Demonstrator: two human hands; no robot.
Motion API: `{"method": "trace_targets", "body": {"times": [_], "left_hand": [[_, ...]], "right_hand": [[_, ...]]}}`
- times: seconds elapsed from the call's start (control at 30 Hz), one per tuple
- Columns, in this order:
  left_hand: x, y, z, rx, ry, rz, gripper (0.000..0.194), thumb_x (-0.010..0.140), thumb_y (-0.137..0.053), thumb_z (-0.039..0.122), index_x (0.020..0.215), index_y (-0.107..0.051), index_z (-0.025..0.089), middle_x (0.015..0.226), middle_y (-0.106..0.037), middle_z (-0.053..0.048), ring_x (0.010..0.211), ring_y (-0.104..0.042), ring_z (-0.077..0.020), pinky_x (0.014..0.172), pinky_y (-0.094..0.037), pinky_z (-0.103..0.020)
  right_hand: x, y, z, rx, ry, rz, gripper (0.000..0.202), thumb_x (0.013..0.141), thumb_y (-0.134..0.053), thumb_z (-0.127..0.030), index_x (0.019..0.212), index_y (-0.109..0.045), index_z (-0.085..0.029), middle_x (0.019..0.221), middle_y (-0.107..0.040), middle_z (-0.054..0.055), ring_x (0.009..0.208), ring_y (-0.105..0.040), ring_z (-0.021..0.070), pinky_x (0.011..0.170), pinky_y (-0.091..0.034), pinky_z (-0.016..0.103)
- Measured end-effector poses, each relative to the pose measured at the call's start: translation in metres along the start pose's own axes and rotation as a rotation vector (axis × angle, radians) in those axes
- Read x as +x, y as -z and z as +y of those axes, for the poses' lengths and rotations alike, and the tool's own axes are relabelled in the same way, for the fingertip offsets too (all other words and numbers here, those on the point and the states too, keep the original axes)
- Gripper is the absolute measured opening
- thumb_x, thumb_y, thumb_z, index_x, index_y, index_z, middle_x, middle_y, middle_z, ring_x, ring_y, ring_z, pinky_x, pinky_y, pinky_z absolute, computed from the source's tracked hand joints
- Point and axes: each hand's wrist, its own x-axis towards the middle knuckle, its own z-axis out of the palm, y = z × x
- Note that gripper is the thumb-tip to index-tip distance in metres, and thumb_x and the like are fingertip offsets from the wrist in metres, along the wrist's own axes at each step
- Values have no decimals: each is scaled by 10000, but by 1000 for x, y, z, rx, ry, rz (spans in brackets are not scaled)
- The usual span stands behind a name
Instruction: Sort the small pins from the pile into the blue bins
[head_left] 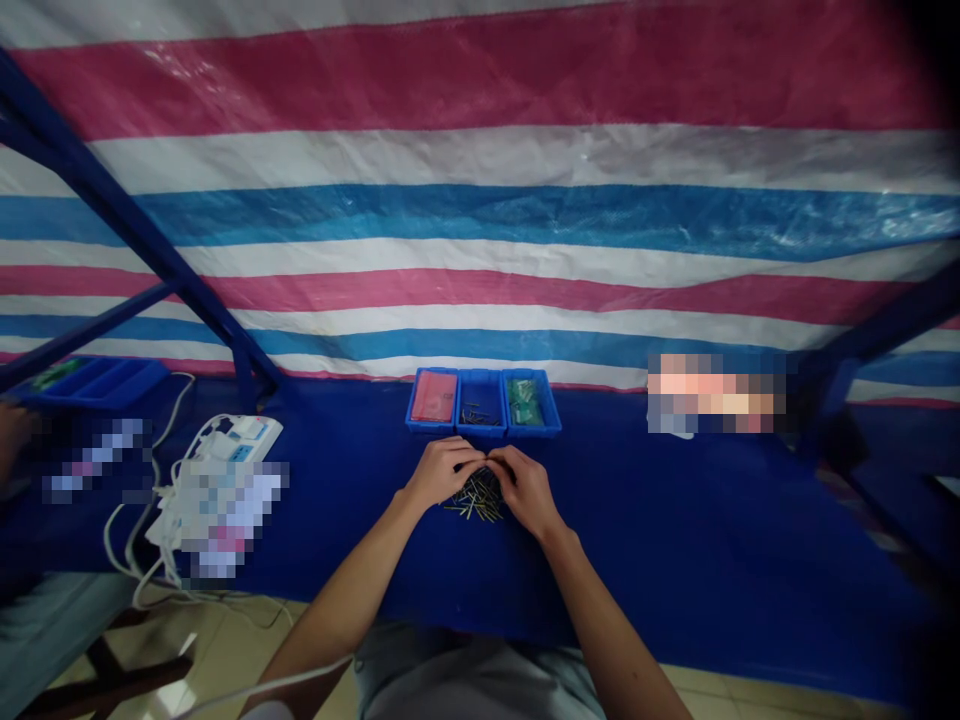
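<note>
A heap of thin, dark and brass-toned metal pieces (pixel 480 497), perhaps screws or pins, lies on the blue table. Over its left side is my left hand (pixel 444 472), thumb and fingertips pinched together. My right hand (pixel 523 487) is at the right of the heap, its fingertips also pinched and almost meeting the left ones. Whatever sits between the fingers is too small to make out. Just beyond my hands stand three joined blue bins: the left bin (pixel 409 413) holds pink-red packets, the middle bin (pixel 481 384) a few thin metal pieces, the right bin (pixel 556 414) green-and-clear packets.
White power strips (pixel 251 437) and tangled cables (pixel 154 500) lie on the left of the blue table (pixel 675 560). Farther left are another blue tray (pixel 124 383) and a co-worker's hand (pixel 13 435). Blue frame bars (pixel 150 245) rise before a striped sheet (pixel 480 230). Pixelated patches hide some items.
</note>
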Motion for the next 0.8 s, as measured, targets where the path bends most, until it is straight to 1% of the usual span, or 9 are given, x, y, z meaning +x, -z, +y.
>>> {"method": "trace_targets", "body": {"times": [0.07, 0.23, 0.37, 0.5, 0.63, 0.7, 0.73, 0.8], "left_hand": [[0, -1, 0, 0, -10, 10, 223, 972, -574, 284, 959, -773, 184, 846, -738, -65, 783, -658, -161, 755, -522, -289], [0, -2, 1, 8, -23, 21, 207, 964, -588, 271, 939, -772, 182, 848, -739, -60, 779, -659, -160, 752, -521, -288], [1, -2, 1, 5, -27, 21, 203, 964, -588, 268, 941, -772, 185, 848, -739, -61, 775, -656, -163, 753, -522, -297], [1, -3, 1, 8, -33, 24, 207, 966, -584, 269, 942, -772, 186, 836, -737, -59, 766, -654, -161, 745, -522, -295], [1, -1, 2, 5, -31, 22, 210, 968, -582, 273, 938, -771, 187, 837, -738, -58, 753, -651, -156, 745, -519, -290], [1, 0, 3, -5, -19, 28, 214, 968, -582, 279, 933, -771, 185, 837, -738, -58, 751, -653, -156, 745, -519, -289], [2, 1, 3, -12, -7, 31, 217, 968, -581, 282, 935, -771, 183, 839, -738, -61, 755, -655, -157, 746, -521, -290], [2, 2, 4, -25, 20, 40, 223, 971, -577, 286, 948, -771, 178, 842, -737, -66, 762, -659, -159, 749, -523, -291]], "right_hand": [[0, 0, 1, 2, 11, -2, 240, 1020, -443, -321, 950, -647, -215, 897, -683, 55, 833, -642, 185, 775, -456, 290], [0, -2, 5, -61, -6, 7, 247, 1025, -430, -293, 893, -622, -211, 839, -669, 39, 780, -633, 173, 726, -436, 273], [0, -4, 5, -153, -8, 4, 291, 1042, -394, -315, 855, -589, -207, 798, -648, 28, 714, -605, 154, 674, -392, 259], [0, -5, 6, -244, -12, 19, 383, 1053, -364, -352, 738, -520, -203, 667, -579, 8, 592, -535, 134, 601, -324, 265], [-1, -5, 7, -257, -27, 21, 445, 1056, -357, -384, 671, -487, -203, 593, -533, -5, 530, -490, 124, 572, -296, 267], [-1, -4, 7, -214, -34, 16, 434, 1053, -372, -395, 692, -518, -202, 613, -557, 0, 558, -519, 129, 581, -316, 261], [-1, -4, 7, -182, -37, 15, 404, 1047, -390, -397, 733, -552, -202, 645, -584, 5, 582, -539, 134, 594, -335, 257], [-2, -3, 6, -112, -39, 15, 296, 1029, -443, -396, 881, -615, -205, 742, -644, 15, 628, -575, 142, 624, -383, 254]]}}
